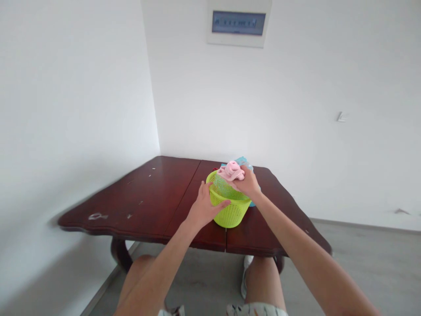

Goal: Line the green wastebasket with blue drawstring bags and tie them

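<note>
A lime-green plastic basket (232,215) with perforated walls stands on the dark wooden table. My left hand (204,206) grips it from the left, fingers at the rim and thumb across the front. My right hand (249,182) is closed on a bunched, soft pink cloth (231,170), which it holds just above the basket's opening. No other contents show through the part of the basket's inside that I can see. Behind the basket lies something light blue (242,159), partly plastic-looking and mostly hidden. A small bit of red also shows there, too covered to name.
The table (158,188) has a glossy reddish-brown top with wavy edges, seams and a few pale marks. White walls meet behind it and on its left. A breaker panel (238,23) is set high in the back wall. My legs are under the table's front edge.
</note>
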The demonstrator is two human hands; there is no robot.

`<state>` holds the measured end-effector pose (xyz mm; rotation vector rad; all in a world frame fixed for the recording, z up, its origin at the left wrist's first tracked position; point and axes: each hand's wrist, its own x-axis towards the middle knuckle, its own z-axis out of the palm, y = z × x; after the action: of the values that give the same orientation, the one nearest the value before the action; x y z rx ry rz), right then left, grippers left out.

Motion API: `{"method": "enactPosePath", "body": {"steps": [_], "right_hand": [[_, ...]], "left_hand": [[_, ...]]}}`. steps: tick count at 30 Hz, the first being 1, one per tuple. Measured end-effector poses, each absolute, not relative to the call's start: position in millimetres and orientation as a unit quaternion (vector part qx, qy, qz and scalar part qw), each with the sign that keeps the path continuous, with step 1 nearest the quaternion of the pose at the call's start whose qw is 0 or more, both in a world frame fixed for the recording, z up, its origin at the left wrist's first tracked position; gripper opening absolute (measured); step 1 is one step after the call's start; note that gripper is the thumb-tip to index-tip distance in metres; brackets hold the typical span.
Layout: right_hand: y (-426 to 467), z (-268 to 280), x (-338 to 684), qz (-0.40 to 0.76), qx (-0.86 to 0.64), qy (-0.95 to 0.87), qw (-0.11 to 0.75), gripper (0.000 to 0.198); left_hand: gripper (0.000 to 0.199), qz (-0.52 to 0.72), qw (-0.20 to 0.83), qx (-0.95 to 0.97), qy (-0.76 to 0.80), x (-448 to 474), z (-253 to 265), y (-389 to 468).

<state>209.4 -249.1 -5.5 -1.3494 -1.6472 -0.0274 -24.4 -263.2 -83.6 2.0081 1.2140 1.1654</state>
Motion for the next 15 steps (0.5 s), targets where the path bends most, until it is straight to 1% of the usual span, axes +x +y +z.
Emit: {"method": "enactPosePath", "body": {"steps": [2,4,5,7,9,10,11,13,14,15], "right_hand": [[-267.4,-3.1,204.8,-0.045,-0.525,-0.668,0.525,0.036],[-286.3,-0.6,191.9,-0.099,-0.457,-0.686,0.557,0.051],[-295.0,0.3,182.2,-0.119,-0.421,-0.707,0.556,0.054],[-309.6,0.7,156.9,-0.130,-0.359,-0.768,0.515,0.049],[-319.0,-1.7,126.4,-0.110,-0.309,-0.831,0.448,0.042],[-322.0,-4.3,110.7,-0.093,-0.288,-0.853,0.424,0.046],[-324.2,-8.2,95.8,-0.074,-0.274,-0.865,0.414,0.058],[-328.0,-20.5,71.1,-0.039,-0.270,-0.870,0.411,0.090],[-330.3,-29.0,62.5,-0.024,-0.275,-0.870,0.409,0.103],[-333.2,-38.9,56.7,-0.009,-0.284,-0.870,0.403,0.111]], "left_hand": [[0.131,0.457,0.204,0.747,0.438,-29.4,-74.9,-271.5],[0.135,0.504,0.155,0.754,0.391,-36.7,-64.3,-286.4],[0.135,0.528,0.141,0.757,0.358,-41.0,-59.0,-295.5],[0.131,0.576,0.130,0.749,0.299,-50.3,-50.4,-313.8],[0.127,0.631,0.123,0.715,0.275,-61.5,-47.3,-327.0],[0.121,0.657,0.117,0.689,0.281,-68.2,-48.5,-330.1],[0.113,0.679,0.111,0.662,0.298,-75.8,-51.9,-330.2],[0.090,0.695,0.113,0.617,0.351,-93.7,-64.3,-321.8],[0.080,0.692,0.122,0.603,0.377,-103.5,-72.6,-313.8],[0.074,0.684,0.134,0.597,0.398,-113.5,-81.4,-303.9]]}}
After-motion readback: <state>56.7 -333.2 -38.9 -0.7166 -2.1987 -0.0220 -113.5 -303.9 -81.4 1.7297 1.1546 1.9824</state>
